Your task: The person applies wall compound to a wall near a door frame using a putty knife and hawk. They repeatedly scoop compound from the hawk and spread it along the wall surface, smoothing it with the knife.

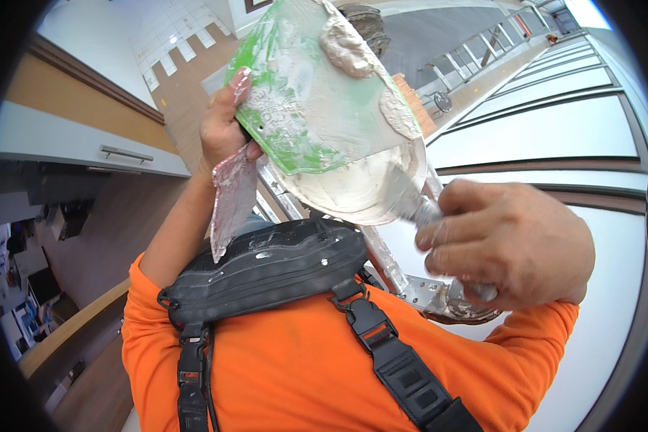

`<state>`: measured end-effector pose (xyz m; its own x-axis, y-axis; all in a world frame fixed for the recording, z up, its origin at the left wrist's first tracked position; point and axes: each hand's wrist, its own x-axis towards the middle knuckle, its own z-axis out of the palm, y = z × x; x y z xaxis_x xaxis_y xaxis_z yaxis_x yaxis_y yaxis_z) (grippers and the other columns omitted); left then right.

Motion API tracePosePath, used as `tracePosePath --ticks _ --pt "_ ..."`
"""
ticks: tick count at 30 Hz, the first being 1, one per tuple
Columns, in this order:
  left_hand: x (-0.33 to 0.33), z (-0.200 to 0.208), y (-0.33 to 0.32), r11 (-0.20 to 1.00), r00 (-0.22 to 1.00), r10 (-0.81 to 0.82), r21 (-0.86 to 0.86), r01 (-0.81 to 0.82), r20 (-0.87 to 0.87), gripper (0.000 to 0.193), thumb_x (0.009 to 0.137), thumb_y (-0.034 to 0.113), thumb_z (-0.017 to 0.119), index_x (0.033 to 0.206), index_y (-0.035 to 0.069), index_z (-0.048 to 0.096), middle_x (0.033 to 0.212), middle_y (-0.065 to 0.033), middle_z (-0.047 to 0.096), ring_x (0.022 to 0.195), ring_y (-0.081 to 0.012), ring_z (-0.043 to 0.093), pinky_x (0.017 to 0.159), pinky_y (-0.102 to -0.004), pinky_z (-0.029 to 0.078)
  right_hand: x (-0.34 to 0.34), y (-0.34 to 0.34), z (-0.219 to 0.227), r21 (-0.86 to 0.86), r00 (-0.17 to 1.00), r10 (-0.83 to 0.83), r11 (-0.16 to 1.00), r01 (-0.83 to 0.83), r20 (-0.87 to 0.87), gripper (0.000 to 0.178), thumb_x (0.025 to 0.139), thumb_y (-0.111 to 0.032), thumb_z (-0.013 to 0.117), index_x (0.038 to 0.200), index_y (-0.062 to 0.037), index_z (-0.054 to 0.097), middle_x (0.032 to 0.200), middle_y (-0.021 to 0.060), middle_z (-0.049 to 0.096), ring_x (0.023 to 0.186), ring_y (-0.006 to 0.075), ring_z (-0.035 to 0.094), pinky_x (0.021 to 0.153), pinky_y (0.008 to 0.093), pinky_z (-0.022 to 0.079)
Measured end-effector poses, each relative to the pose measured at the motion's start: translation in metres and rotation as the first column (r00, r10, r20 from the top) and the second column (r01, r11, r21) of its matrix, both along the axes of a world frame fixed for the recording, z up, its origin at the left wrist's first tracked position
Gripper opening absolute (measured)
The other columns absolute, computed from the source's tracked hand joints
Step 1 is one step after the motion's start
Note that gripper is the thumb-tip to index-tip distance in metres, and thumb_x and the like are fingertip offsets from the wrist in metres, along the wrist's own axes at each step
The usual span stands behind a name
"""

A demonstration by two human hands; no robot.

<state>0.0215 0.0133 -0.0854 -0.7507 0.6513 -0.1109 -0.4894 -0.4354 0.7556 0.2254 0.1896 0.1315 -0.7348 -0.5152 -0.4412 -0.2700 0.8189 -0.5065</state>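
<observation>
My left hand (223, 129) is closed on the near-left edge of a green plastering board (295, 108) smeared with whitish plaster. Thick lumps of plaster (345, 49) sit along the board's far and right edges. Below that hand hangs a flat, plaster-stained pinkish piece (232, 201); its kind is unclear. My right hand (507, 237), slightly blurred, is wrapped round the clear handle of a putty knife (417, 205). The knife's blade is over a round bucket (389, 216) of wet plaster, which the board partly covers.
Against my chest is a black pouch (266, 263) on straps. A metal ladder (385, 266) stands beneath the bucket, with plaster-caked gear (461, 306) near its right side. White framed panels (540, 133) run along the right. A cabinet (86, 137) is at left; another ladder (475, 57) lies farther off.
</observation>
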Motion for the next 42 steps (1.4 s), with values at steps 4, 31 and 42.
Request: tracePosePath --ticks 4,31,42 --pt "-0.006 -0.006 -0.01 0.995 0.995 0.081 -0.048 -0.084 -0.06 0.043 0.106 0.036 0.05 0.106 -0.004 0.066 0.069 -0.0101 0.067 0.033 -0.0096 0.043 0.031 -0.0241 0.031 0.01 0.031 -0.006 -0.191 0.923 -0.291 0.95 0.248 -0.251 0.029 0.064 0.0 0.072 0.093 -0.0036 0.073 0.106 0.0133 0.075 0.092 0.0292 0.071 0.081 0.0398 0.058" --pt "-0.026 0.056 -0.04 0.873 0.929 -0.362 0.378 0.308 0.078 0.049 0.104 0.025 0.059 0.132 -0.015 0.051 0.103 -0.0266 0.073 0.035 -0.0115 0.057 0.031 -0.0201 0.047 0.012 0.066 -0.072 -0.891 0.62 -0.751 0.416 0.18 -0.225 0.042 0.081 -0.012 0.076 0.12 0.0024 0.073 0.128 0.0299 0.065 0.114 0.0368 0.069 0.096 0.0458 0.056" --pt "-0.059 0.036 -0.077 0.867 0.96 -0.251 0.47 0.167 0.122 0.059 0.098 0.037 0.063 0.145 0.003 0.05 0.133 -0.0197 0.064 0.109 -0.0312 0.071 0.089 -0.0478 0.063 0.024 0.083 -0.067 -0.731 0.637 -0.77 0.452 0.511 -0.031 0.035 0.079 -0.009 0.075 0.112 0.0028 0.074 0.111 0.0168 0.074 0.079 0.0148 0.069 0.069 0.0284 0.058"
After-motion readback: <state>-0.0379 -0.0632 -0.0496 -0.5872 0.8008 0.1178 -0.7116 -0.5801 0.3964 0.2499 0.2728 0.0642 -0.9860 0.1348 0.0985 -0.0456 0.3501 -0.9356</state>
